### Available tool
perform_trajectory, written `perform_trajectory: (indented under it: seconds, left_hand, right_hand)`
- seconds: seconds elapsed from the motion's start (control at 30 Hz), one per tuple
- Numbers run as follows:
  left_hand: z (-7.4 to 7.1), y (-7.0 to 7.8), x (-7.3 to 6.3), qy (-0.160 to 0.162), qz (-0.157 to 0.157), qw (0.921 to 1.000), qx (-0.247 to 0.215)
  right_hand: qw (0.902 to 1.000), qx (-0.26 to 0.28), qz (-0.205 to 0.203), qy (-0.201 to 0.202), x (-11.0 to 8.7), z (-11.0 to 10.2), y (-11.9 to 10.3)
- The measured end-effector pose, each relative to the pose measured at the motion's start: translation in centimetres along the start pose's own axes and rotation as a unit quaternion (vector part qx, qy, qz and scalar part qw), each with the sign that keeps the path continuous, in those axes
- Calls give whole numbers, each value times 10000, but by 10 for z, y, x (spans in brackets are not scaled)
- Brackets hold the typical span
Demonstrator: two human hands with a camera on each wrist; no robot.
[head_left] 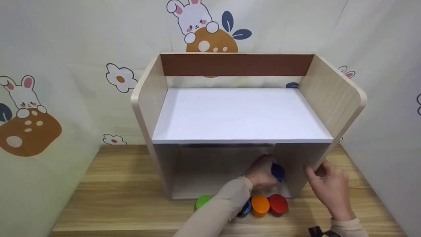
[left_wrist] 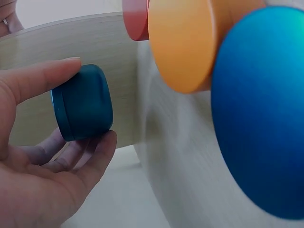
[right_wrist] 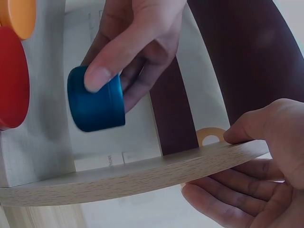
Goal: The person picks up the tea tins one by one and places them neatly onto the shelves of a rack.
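Left hand [head_left: 262, 172] and right hand [head_left: 333, 191] at a two-level shelf unit [head_left: 243, 115]. The left hand holds a dark blue tin [head_left: 278, 172] between thumb and fingers, in the lower compartment near the right side panel [head_left: 335, 93]. The right hand grips the near edge of that panel, thumb on the inner side, fingers outside. Nearer, on the wooden table [head_left: 131, 210], stand, left to right, a green tin [head_left: 203, 201], a blue tin [head_left: 245, 211], an orange tin [head_left: 260, 205] and a red tin [head_left: 278, 204].
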State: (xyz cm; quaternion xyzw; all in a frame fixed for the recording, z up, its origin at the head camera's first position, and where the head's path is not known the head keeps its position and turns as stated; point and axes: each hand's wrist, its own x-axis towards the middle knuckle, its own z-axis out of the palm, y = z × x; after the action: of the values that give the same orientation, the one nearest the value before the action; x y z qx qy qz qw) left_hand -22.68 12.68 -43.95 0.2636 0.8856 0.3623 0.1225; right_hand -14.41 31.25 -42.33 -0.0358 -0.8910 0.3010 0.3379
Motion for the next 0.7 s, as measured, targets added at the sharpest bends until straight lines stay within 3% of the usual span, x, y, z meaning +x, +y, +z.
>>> perform_trajectory:
  seconds: [0.3, 0.7]
  left_hand:
    - [6, -3, 9, -69, -25, 9997, 215]
    - [4, -4, 16, -258, -480, 9975, 448]
  right_hand:
    - [10000, 35, 24, -49, 1, 1, 0]
    - [10000, 71, 7, -14, -1, 1, 0]
